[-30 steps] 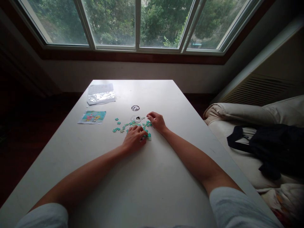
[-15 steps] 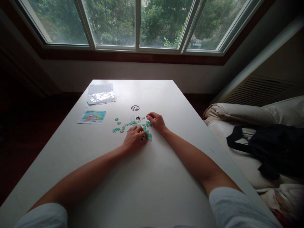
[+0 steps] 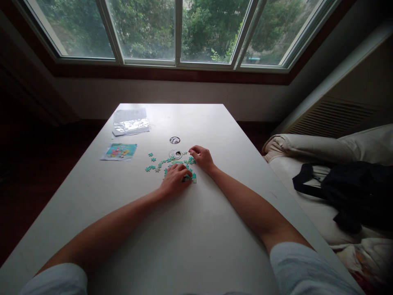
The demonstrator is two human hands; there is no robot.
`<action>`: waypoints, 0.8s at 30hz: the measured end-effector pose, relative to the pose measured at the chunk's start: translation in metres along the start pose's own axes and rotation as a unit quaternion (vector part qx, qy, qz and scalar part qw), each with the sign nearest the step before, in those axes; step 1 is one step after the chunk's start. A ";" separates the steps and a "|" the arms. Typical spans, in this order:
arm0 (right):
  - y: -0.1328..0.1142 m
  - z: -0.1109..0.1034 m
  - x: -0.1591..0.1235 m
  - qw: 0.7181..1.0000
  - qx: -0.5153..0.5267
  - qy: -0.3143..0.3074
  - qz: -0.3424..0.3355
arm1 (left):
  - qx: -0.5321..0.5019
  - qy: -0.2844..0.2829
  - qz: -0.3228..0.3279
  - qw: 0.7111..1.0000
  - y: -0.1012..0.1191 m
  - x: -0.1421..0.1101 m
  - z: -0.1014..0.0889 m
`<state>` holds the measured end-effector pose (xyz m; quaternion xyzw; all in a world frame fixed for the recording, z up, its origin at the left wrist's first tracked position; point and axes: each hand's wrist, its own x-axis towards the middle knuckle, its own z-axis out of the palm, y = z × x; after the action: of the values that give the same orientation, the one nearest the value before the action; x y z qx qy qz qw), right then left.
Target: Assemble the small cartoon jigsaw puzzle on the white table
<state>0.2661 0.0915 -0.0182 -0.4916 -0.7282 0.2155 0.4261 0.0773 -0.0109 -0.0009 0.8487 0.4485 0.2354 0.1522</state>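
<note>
Small green and teal jigsaw puzzle pieces (image 3: 154, 159) lie scattered on the white table (image 3: 196, 229). My left hand (image 3: 175, 178) rests palm down over the near part of the pile, fingers apart and bent onto the pieces; it hides several of them. Beside its fingertips sits a corner of pieces (image 3: 194, 179), which look joined. My right hand (image 3: 202, 157) is at the pile's right edge, its thumb and fingers pinched together; whatever is between the fingertips is too small to make out. Just beyond the pile lies a round clear item (image 3: 175, 154) with a dark centre.
A colourful cartoon picture sheet (image 3: 119, 152) lies on the left. Behind it are papers with a shiny clear plastic bag (image 3: 131, 121). A round dark-rimmed disc (image 3: 175, 140) lies farther back. Right of the table, a dark bag (image 3: 356, 192) rests on a pale sofa (image 3: 285, 168).
My left hand has shifted very slightly to the right over the pieces. My right hand stays almost still, and the scattered pieces look the same.
</note>
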 end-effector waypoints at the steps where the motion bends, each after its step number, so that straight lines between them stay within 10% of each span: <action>1: 0.000 0.000 0.000 1.000 0.000 -0.001 0.002 | 0.000 0.000 0.002 1.000 0.001 0.000 0.000; 24: 0.000 0.001 0.000 1.000 -0.006 -0.004 0.000 | 0.071 -0.007 0.005 0.997 0.009 0.003 0.001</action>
<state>0.2651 0.0918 -0.0190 -0.4933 -0.7314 0.2130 0.4200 0.0854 -0.0135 0.0035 0.8613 0.4585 0.1977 0.0939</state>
